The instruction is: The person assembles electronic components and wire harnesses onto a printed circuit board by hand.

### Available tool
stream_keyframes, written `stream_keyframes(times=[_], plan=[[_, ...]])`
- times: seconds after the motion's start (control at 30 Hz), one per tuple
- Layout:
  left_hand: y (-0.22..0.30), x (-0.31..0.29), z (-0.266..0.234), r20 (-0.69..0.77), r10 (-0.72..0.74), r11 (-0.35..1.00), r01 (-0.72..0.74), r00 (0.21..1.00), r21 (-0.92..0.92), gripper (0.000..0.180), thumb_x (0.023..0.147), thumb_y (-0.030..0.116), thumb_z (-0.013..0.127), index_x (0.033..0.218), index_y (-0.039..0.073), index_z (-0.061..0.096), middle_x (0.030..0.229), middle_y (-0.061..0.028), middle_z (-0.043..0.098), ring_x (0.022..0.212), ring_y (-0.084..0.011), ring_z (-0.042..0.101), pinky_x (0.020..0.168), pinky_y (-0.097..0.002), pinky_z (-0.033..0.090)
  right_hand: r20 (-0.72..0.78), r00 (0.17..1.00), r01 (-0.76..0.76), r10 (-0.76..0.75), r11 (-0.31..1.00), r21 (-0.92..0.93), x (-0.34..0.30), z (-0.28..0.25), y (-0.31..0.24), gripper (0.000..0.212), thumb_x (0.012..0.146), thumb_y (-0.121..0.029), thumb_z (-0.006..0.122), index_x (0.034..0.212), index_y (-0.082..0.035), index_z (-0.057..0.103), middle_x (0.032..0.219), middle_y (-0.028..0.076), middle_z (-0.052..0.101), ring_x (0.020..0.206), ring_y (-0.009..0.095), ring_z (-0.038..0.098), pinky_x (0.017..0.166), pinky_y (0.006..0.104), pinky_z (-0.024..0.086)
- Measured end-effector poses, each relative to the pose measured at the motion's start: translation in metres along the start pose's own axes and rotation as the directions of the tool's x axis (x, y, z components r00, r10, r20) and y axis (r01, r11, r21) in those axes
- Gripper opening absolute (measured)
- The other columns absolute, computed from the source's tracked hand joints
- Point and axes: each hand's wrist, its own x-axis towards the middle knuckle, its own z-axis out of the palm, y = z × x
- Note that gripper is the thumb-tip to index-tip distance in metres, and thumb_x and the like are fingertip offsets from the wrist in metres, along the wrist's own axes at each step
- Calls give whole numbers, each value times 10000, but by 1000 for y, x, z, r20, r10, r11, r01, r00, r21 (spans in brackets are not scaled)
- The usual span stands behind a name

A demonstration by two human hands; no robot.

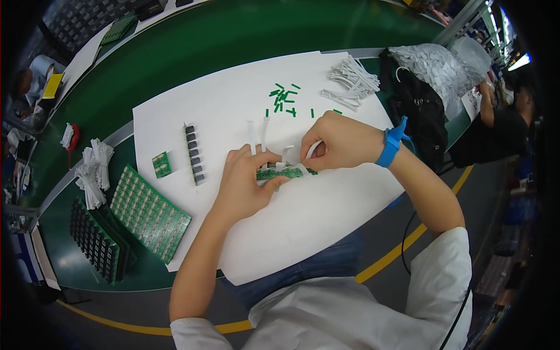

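Note:
A narrow green circuit board strip (273, 174) is held over the white sheet (303, 233) in front of me. My left hand (246, 175) grips its left end between thumb and fingers. White ribbon cables (265, 133) stick up from the board, several of them side by side. With closed fingertips, my right hand (338, 140) pinches one white ribbon cable (314, 149) at the board's right part. The exact contact point is hidden by the fingers. A blue wrist strap (387, 153) circles my right wrist.
Small green strips (281, 98) and a pile of white ribbon cables (353, 79) lie beyond my hands. To the left are a row of black connectors (192, 153), a small green board (161, 165), a large board panel (149, 213), stacked black-studded boards (93, 242) and cable bundles (93, 172). A black bag (421, 111) sits right.

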Motion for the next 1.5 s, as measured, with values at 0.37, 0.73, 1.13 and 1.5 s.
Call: stream_keyframes(times=[0.37, 0.73, 1.13, 1.5], plan=[[-3, -1, 5, 25, -10, 1000, 10, 1000, -4, 152, 775, 86, 830, 879, 75, 720, 948, -13, 714, 929, -233, 532, 938, -393, 310, 70, 997, 46, -37, 989, -138, 8, -6, -9, 165, 802, -74, 768, 915, 46, 766, 830, 169, 755, 710, 244, 753, 676, 297, 592], [8, -1, 4, -2, -37, 999, 37, 999, -24, 218, 760, 63, 838, 963, 122, 782, 896, -16, 683, 925, -212, 547, 962, -392, 304, 86, 995, -49, 55, 997, -68, 6, -1, -6, 144, 812, -77, 743, 897, 35, 779, 831, 168, 757, 701, 247, 752, 683, 295, 589], [5, -2, 5, 11, -46, 999, 46, 999, -11, 196, 754, 79, 852, 926, 92, 758, 936, -48, 690, 943, -231, 552, 952, -408, 317, -30, 995, 82, -95, 952, -295, 9, 9, -10, 156, 760, -121, 782, 844, 11, 781, 804, 149, 751, 655, 263, 717, 628, 339, 562], [3, -2, 3, -11, 6, 999, -5, 1000, 51, 172, 794, 152, 825, 949, 96, 776, 826, -39, 636, 831, -246, 486, 879, -387, 341, -21, 997, 66, -70, 986, -156, 4, 6, 0, 162, 796, -121, 768, 918, -14, 774, 840, 127, 752, 692, 232, 694, 637, 295, 545]])
